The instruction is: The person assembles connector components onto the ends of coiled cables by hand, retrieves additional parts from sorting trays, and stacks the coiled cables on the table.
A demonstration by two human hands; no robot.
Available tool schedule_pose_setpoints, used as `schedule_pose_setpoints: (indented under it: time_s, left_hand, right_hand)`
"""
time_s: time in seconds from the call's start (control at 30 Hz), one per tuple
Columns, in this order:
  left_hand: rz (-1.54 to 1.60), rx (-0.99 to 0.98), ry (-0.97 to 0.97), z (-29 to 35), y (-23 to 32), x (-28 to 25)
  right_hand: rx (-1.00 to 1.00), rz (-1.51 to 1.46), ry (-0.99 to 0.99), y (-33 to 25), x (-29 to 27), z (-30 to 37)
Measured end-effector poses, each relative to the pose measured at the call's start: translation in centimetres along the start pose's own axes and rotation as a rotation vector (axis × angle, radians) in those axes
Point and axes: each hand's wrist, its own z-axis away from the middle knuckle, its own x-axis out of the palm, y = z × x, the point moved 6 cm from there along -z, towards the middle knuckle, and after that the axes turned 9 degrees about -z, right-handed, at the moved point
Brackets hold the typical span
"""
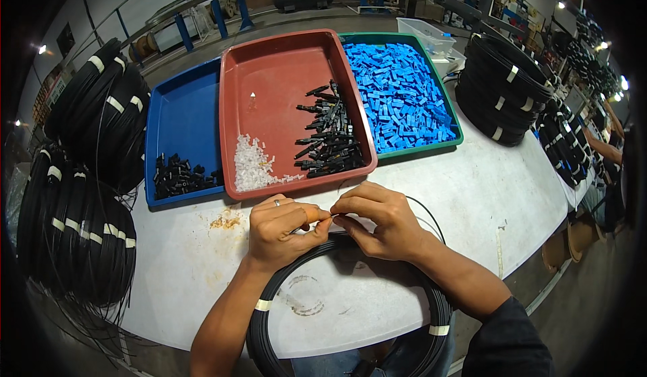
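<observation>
My left hand [282,234] and my right hand [383,222] meet fingertip to fingertip over the far side of a black cable coil [259,333]. Both hands are closed in a pinch. Whatever sits between the fingertips is too small and too covered to name. A ring and an orange-tan finger wrap show on my left hand. The coil, tied with white tape bands, overhangs the table's near edge. One loose black cable strand [435,218] arcs out behind my right hand.
Beyond my hands stand a blue tray [182,117] with black parts, a red tray [276,60] with clear pieces and black connectors, and a green tray [461,131] full of blue clips. Cable coils are stacked left [77,218] and right [502,90] on the white table [182,296].
</observation>
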Motion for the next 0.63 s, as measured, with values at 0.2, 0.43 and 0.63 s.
schedule_pose_setpoints:
  time_s: [0.2, 0.43, 0.63]
  left_hand:
    - [-0.009, 0.045, 0.007, 0.01, 0.18, 0.17]
    - [-0.045, 0.08, -0.022, -0.14, 0.2, 0.31]
    - [-0.055, 0.09, 0.011, -0.17, 0.2, -0.27]
  right_hand:
    - [-0.003, 0.078, -0.021, 0.09, 0.11, 0.09]
    - [0.017, -0.008, -0.035, 0.77, 0.28, 0.19]
    - [0.023, -0.009, -0.054, 0.85, 0.59, 0.16]
